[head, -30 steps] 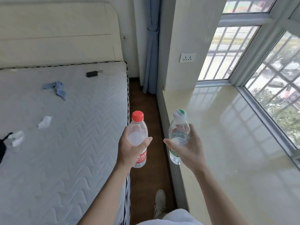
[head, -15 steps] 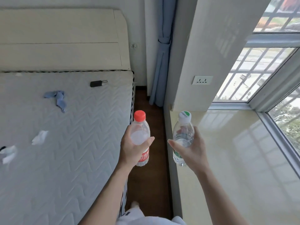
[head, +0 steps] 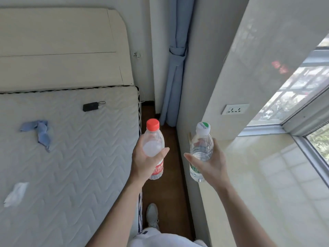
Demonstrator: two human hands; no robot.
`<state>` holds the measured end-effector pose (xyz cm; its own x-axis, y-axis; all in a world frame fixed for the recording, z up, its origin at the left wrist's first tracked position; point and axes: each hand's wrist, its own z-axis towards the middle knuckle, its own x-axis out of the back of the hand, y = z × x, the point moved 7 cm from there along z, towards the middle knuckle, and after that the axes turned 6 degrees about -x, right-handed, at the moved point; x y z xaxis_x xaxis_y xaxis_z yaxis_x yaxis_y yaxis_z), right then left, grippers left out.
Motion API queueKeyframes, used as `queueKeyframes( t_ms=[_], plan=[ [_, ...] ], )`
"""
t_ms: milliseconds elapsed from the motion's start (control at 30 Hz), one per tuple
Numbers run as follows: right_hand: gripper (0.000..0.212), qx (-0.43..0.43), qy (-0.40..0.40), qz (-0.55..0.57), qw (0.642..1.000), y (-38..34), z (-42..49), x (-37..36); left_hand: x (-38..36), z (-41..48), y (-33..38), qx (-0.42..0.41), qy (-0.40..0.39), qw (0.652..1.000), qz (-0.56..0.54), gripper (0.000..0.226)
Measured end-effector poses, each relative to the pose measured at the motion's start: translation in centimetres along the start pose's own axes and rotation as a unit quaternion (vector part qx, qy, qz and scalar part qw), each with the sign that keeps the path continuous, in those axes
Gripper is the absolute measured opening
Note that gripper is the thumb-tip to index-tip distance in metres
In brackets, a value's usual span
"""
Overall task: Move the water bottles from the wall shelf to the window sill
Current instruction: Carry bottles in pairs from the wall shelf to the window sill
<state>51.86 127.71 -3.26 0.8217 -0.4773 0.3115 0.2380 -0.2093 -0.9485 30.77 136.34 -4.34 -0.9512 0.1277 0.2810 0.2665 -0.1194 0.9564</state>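
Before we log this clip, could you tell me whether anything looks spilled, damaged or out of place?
Nothing spilled: both bottles are capped and upright. Only the bare mattress looks untidy, with a blue cloth and crumpled tissue lying loose.

The window sill point(head: 263, 184) lies bare and open, bounded by the socket wall point(head: 222, 86) behind and window frame point(head: 306, 148) beside.

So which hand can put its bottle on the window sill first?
Probably the right hand. Its clear plastic bottle with the white-and-green cap already hangs at the edge of the glossy cream window sill. The left hand holds the red-capped clear bottle over the floor gap by the bed, farther away.
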Motion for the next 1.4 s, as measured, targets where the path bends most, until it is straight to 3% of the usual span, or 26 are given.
queueKeyframes(
  t_ms=[233,467,700,1000,1167,1400],
  plan=[
    [0.061,-0.049,0.037,0.018,0.998,-1.2,9.4,-2.1,-1.9,12.7,1.2,-0.045,-0.064,0.997,-0.019,0.053],
    [0.054,-0.073,0.144,0.048,0.986,0.2,11.4,2.8,-10.3,17.4,3.5,-0.091,-0.184,0.977,-0.058,0.052],
    [0.051,-0.123,0.264,0.039,0.956,4.0,7.6,12.7,-21.2,13.9,7.9,-0.134,-0.304,0.939,-0.088,0.053],
    [0.045,-0.165,0.407,0.058,0.897,9.6,0.1,24.2,-33.9,5.9,10.3,-0.121,-0.382,0.914,-0.065,0.049],
    [0.047,-0.196,0.463,0.091,0.86,13.2,-2.3,26.9,-39.3,3.0,10.0,-0.121,-0.453,0.881,-0.069,0.049],
    [0.049,-0.227,0.534,0.11,0.807,17.0,-2.7,27.7,-46.4,2.5,8.0,-0.049,-0.529,0.842,-0.098,0.056]
  ],
)
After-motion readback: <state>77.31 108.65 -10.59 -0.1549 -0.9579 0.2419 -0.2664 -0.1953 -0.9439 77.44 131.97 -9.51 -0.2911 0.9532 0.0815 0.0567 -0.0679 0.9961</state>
